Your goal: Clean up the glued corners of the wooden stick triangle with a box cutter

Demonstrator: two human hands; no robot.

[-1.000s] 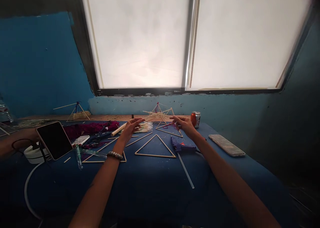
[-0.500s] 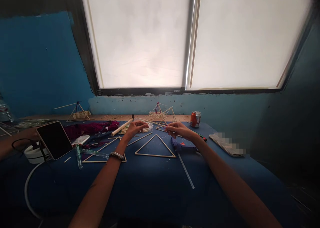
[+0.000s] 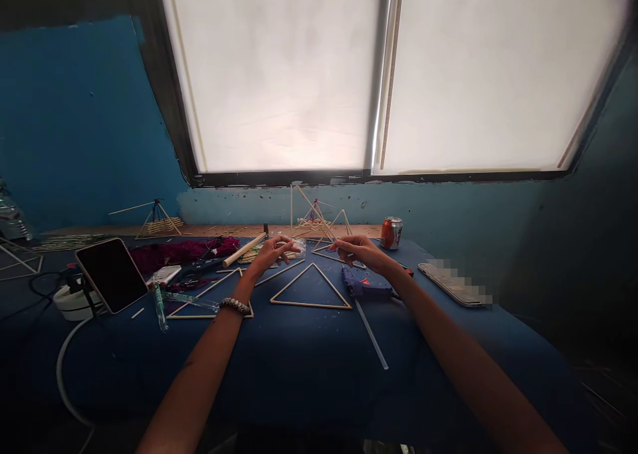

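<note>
My left hand (image 3: 272, 253) and my right hand (image 3: 356, 248) are raised over a blue-covered table, fingers pinched towards a thin wooden stick frame (image 3: 313, 212) that rises between them. Its exact grip points are hard to see. Below my left hand lies a thick wooden dowel (image 3: 244, 250). Below my right hand sits a purple hot glue gun (image 3: 363, 292), with a long translucent glue stick (image 3: 371, 341) near it. A flat stick triangle (image 3: 312, 304) lies between my wrists.
A second stick triangle (image 3: 209, 316) lies left, with a dark tablet (image 3: 110, 274) and purple yarn (image 3: 184, 252) beyond. A red soda can (image 3: 391, 233) and a phone (image 3: 451, 284) are on the right. A small stick pyramid (image 3: 157, 218) stands at the back, beneath a bright window (image 3: 279, 75).
The stick frame between my hands has tilted up, with its long sticks now pointing upward. My hands have moved slightly apart, and the view has shifted a little.
</note>
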